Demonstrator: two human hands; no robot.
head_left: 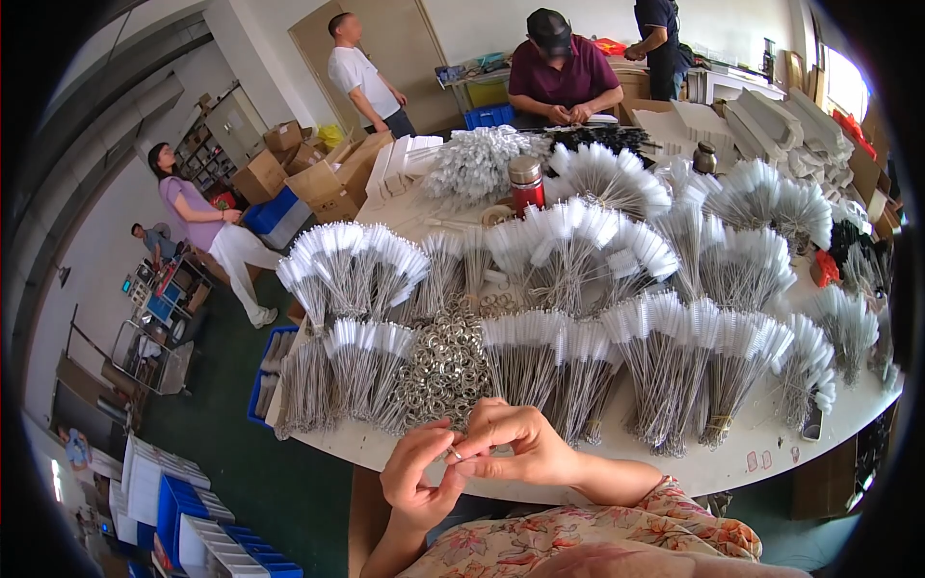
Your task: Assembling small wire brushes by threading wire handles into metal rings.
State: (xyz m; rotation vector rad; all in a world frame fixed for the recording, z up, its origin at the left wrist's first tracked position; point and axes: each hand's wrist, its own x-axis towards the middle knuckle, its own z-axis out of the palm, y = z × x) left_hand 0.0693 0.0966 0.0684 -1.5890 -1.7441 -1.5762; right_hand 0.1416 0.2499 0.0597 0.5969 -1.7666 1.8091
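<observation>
- Head view looks down on a white table (732,467) crowded with fanned bundles of white-tipped wire brushes (568,352); the bundles overlap too much to count surely.
- Brown cardboard boxes (328,183) are stacked beyond the table's far left corner, with a blue crate (275,217) beside them and another blue crate (488,117) by the far table.
- One red flask (526,185) stands upright among the far bundles.
- Four other people are in view: one seated in a dark red shirt (564,82), two standing, one seated at far left.
- Left hand (416,479) and right hand (515,445) meet just below the heap of metal rings (445,366), fingertips pinched shut on one small metal ring (453,453).
- That ring is mostly hidden by the fingers; its shape is hard to make out.
- Forearms are cut off by the lower edge.
</observation>
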